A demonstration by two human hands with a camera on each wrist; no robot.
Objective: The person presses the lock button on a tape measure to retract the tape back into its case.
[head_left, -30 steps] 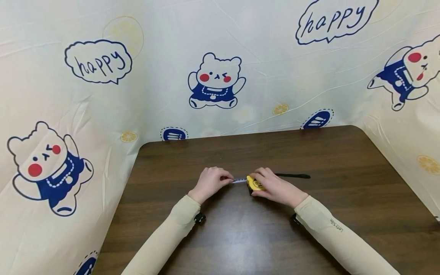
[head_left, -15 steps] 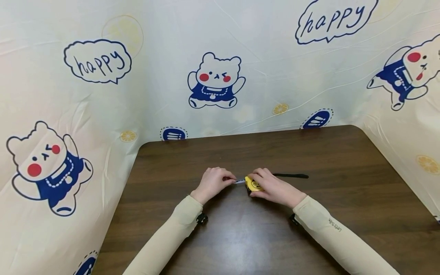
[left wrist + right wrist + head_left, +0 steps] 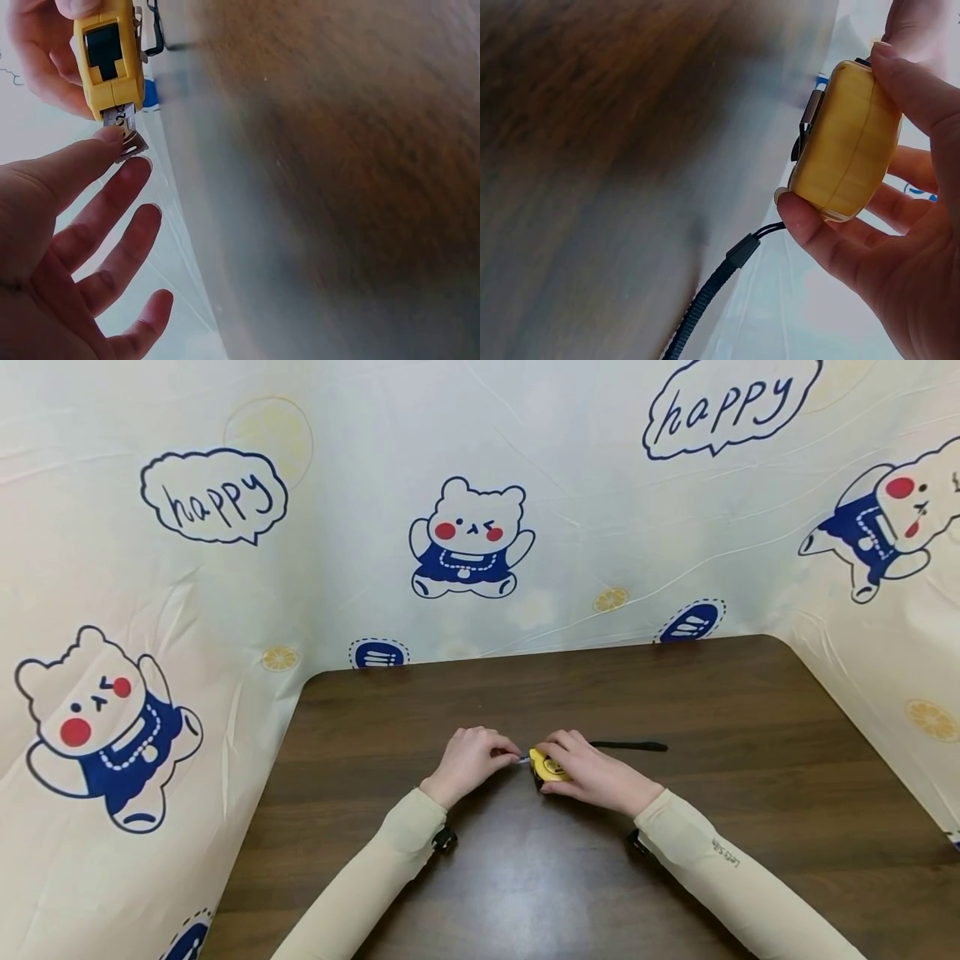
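Note:
A yellow tape measure (image 3: 549,766) with black parts sits in my right hand (image 3: 596,772), thumb and fingers gripping its sides. My left hand (image 3: 472,762) pinches the end of the short white tape blade (image 3: 120,116) between thumb and index finger, beside the metal end hook (image 3: 133,145). Its other fingers spread loosely in the left wrist view. Only a little blade shows between the case and my left fingertips. A black wrist strap (image 3: 705,296) hangs from the case and trails right over the table in the head view.
Both hands are over a dark brown wooden table (image 3: 495,877). Pale curtains (image 3: 345,527) printed with bears and "happy" bubbles surround its back and sides. Small black devices (image 3: 444,838) are strapped at both wrists.
The exposed blade has become shorter as my hands drew together. My left hand shifted slightly right, and my right hand slid left with the tape measure and its strap.

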